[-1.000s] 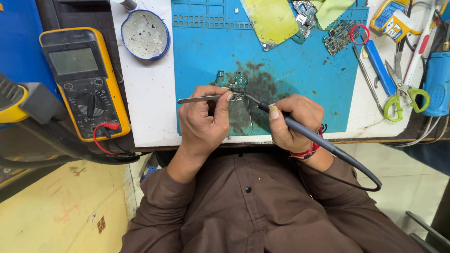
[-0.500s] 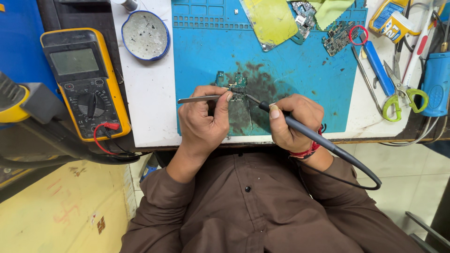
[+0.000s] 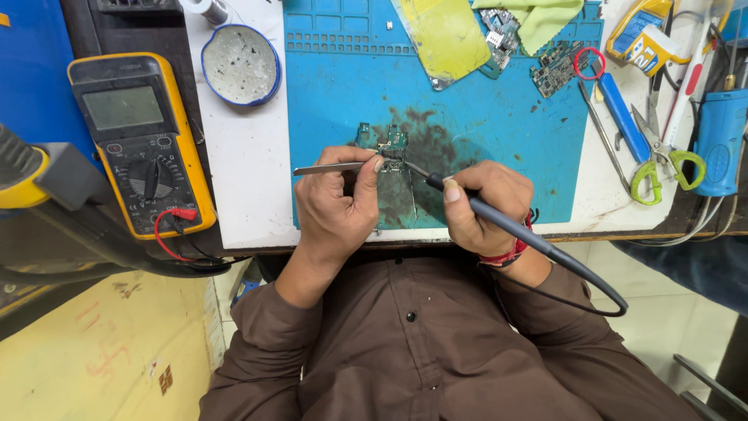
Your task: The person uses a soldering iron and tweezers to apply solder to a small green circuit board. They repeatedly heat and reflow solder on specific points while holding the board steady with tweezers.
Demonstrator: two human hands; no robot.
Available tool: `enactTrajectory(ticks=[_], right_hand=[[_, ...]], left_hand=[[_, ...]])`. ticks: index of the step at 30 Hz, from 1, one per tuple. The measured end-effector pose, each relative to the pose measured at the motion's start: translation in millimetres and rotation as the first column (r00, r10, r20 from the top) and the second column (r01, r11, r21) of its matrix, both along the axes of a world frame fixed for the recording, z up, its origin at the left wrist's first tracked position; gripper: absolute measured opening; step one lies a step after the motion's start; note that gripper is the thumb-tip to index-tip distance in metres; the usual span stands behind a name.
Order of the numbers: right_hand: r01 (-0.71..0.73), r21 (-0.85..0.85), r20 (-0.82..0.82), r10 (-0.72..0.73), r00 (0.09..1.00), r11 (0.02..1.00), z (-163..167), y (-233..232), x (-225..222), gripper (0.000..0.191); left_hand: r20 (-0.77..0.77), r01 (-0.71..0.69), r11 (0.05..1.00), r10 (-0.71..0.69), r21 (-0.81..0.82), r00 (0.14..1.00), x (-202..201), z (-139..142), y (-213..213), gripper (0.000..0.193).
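Note:
A small green circuit board (image 3: 387, 142) lies on a blue work mat (image 3: 483, 125), on a dark stained patch. My left hand (image 3: 335, 206) pinches metal tweezers (image 3: 327, 168), whose tips reach the board from the left. My right hand (image 3: 483, 206) grips a dark soldering iron (image 3: 506, 226) like a pen. Its tip touches the board just right of the tweezer tips. The iron's black cable (image 3: 600, 288) loops off past my right wrist.
A yellow multimeter (image 3: 140, 140) with red and black leads sits at the left. A round blue-rimmed dish (image 3: 240, 64) stands behind it. At the back lie a yellow cloth (image 3: 444, 35), more circuit boards (image 3: 555, 66), a blue-handled tool (image 3: 619, 109) and green-handled scissors (image 3: 662, 168).

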State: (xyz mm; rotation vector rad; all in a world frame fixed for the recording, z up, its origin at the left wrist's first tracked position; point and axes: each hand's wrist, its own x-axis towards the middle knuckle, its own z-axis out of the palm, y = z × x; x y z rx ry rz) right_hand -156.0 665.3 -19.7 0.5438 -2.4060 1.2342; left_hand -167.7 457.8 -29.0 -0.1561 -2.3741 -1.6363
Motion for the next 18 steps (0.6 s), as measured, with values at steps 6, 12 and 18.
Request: enactTrajectory(ticks=[6,12,18], right_hand=[[-0.015,0.000,-0.015,0.015,1.000,1.000,0.4,0.5,1.9,0.012],[-0.035,-0.013,0.003,0.035,0.999,0.999,2.3,2.3,2.6,0.011],[-0.038,-0.010,-0.003,0.038,0.999,0.999,3.1,1.9,3.3,0.011]], left_hand=[[0.008,-0.004,1.000,0.004,-0.002,1.000,2.2,0.0,0.7,0.010],[0.008,-0.010,1.000,0.010,-0.011,1.000,3.7,1.1,2.0,0.010],[0.007,-0.009,1.000,0.009,-0.010,1.000,5.8,0.6,3.0,0.009]])
